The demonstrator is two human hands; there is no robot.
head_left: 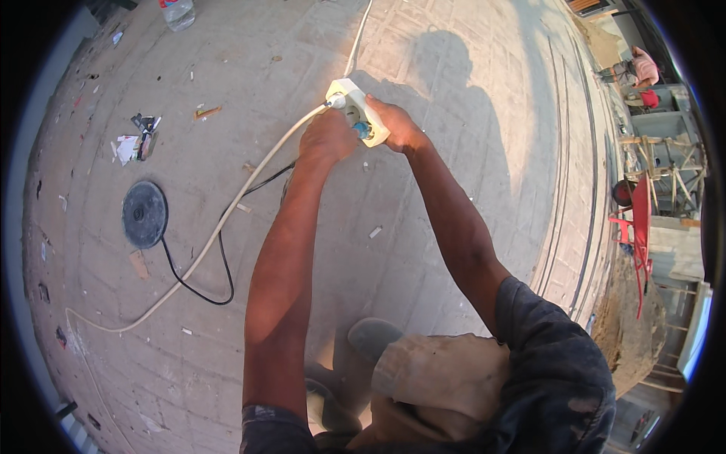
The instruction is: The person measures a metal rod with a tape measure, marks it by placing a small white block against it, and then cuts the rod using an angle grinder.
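Note:
My right hand (pixel 395 125) grips the right side of a white multi-socket power strip (pixel 352 92), held up in front of me. My left hand (pixel 327 138) is closed at the strip's near left side, its fingers around a blue plug (pixel 363 130) at the end socket. Whether the plug is fully seated I cannot tell. A white plug (pixel 336 100) sits in another socket, with a thick cream cable (pixel 257 170) running from it down to the left. A black cord (pixel 228 265) runs from a round dark disc (pixel 144 215) up behind my left wrist.
Paper scraps (pixel 128 147) and other litter lie on the paved floor (pixel 423 234). A clear bottle (pixel 178 13) stands at the far left. At the right are a red wheelbarrow (pixel 641 227), a sand heap (pixel 624 325) and a bending person (pixel 643 68). My shoe (pixel 374 337) is below.

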